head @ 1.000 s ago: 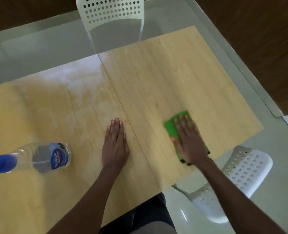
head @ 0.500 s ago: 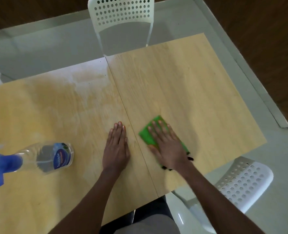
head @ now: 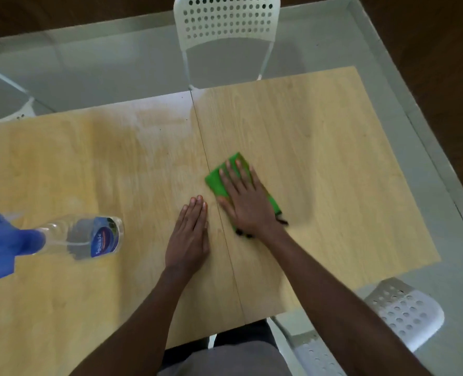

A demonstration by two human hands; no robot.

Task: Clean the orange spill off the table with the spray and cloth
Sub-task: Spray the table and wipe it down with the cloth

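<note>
Pressing flat, fingers spread, the right hand [head: 248, 204] covers the green cloth [head: 220, 177] mid-counter [head: 333, 172]; the left hand [head: 188, 236] lies flat, fingers together, just beside it.

Green cloth [head: 219, 177] flat; clear spray bottle [head: 89, 237] upright.

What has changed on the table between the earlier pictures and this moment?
The right hand, pressing flat on the green cloth, slid the cloth to the left across the table, from near the right edge up to the seam beside the left hand. Nothing was picked up or let go. The left hand stayed flat on the table, and the spray bottle stayed standing at the left.
</note>
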